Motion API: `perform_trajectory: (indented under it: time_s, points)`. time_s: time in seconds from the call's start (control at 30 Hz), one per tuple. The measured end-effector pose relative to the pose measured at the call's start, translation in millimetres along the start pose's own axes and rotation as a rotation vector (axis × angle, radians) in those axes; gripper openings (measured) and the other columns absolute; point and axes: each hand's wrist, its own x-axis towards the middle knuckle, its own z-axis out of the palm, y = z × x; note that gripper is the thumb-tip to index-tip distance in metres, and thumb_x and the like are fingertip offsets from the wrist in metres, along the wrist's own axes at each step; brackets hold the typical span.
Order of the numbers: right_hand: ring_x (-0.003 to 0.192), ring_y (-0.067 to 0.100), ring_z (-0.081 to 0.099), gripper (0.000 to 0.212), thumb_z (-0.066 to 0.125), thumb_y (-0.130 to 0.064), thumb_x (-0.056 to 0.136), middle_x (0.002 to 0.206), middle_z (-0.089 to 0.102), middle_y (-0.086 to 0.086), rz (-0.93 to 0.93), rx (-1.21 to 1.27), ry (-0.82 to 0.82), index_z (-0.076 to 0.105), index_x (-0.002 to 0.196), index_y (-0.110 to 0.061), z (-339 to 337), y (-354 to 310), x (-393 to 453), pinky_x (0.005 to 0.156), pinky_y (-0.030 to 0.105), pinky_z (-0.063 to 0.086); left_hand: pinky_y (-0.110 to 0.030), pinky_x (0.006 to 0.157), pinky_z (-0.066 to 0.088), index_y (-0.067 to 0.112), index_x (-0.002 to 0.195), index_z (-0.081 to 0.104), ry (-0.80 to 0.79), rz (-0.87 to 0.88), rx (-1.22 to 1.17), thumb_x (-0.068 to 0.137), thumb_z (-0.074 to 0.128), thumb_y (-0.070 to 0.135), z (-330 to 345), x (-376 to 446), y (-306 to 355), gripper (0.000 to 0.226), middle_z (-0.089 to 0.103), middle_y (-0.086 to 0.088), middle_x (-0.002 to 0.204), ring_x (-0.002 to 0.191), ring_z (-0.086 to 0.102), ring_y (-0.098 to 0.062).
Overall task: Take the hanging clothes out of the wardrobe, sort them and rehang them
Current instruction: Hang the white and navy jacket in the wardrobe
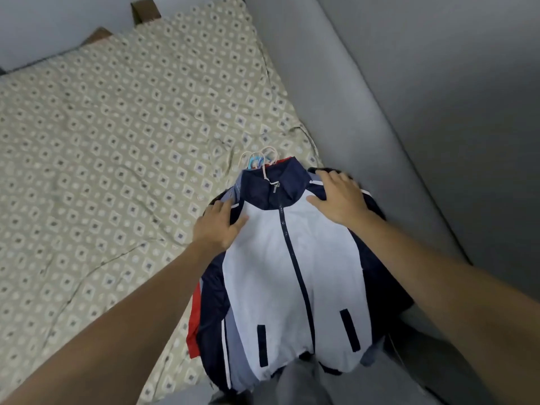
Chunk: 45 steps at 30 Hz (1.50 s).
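A stack of clothes on hangers lies on the bed's right corner. On top is a white and navy zip jacket [271, 276], front up, collar pointing away from me. Several hanger hooks [258, 160], pale and blue, stick out beyond the collar. A red garment edge [195, 325] shows under the stack on the left. My left hand [217, 226] rests flat on the jacket's left shoulder, fingers spread. On the right shoulder lies my right hand [340, 197], also flat with fingers apart. Neither hand grips anything.
The bed is covered with a beige sheet [117, 159] printed with diamond shapes. A grey floor [365, 106] runs along the bed's right side. A dark wooden bed frame corner [144, 11] shows at the top. Grey trouser legs [304, 381] appear below the stack.
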Motion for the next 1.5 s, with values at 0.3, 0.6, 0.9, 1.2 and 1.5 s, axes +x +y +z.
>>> perform_trajectory:
  time_s: [0.3,0.6,0.9,1.2,1.5]
  points:
    - [0.117,0.035,0.051,0.053,0.055,-0.064,0.095,0.12,0.064,0.007,-0.023,-0.137,-0.032,0.057,0.122,-0.018,14,4,24,0.095,0.047,0.036,-0.05,0.118,0.031,0.03,0.163,0.026,-0.134,-0.104,-0.173,0.101,0.042,0.07,25,24,-13,0.076,0.031,-0.001,0.167,0.152,0.028,-0.031]
    - [0.093,0.021,0.06,0.04,0.066,-0.062,0.091,0.099,0.064,-0.008,0.096,0.256,-0.074,0.061,0.107,-0.025,-8,-18,-25,0.076,0.036,0.049,-0.049,0.121,0.028,0.028,0.164,0.026,-0.147,-0.055,-0.283,0.099,0.041,0.073,12,-4,-12,0.08,0.026,0.001,0.169,0.155,0.025,-0.026]
    - [0.08,0.016,0.062,0.047,0.072,-0.07,0.081,0.081,0.066,-0.01,0.237,0.389,0.168,0.057,0.083,-0.026,-74,-61,-156,0.073,0.036,0.05,-0.039,0.092,0.043,0.031,0.107,0.058,-0.022,0.235,-0.359,0.089,0.03,0.086,-37,-86,-29,0.065,0.055,0.01,0.102,0.108,0.052,-0.014]
    - [0.067,0.009,0.058,0.043,0.064,-0.07,0.085,0.07,0.06,-0.008,0.289,0.355,0.4,0.052,0.081,-0.03,-127,-146,-375,0.061,0.039,0.045,-0.043,0.074,0.044,0.027,0.078,0.041,0.054,0.676,-0.391,0.096,0.039,0.075,-99,-216,-26,0.052,0.051,0.01,0.077,0.081,0.052,-0.01]
    - [0.077,0.004,0.059,0.029,0.062,-0.061,0.093,0.082,0.061,-0.015,0.461,0.296,0.738,0.05,0.101,-0.037,-154,-226,-556,0.067,0.035,0.047,-0.034,0.061,0.034,0.028,0.072,0.032,0.249,1.159,-0.29,0.102,0.036,0.067,-161,-344,61,0.05,0.044,0.005,0.068,0.073,0.047,-0.01]
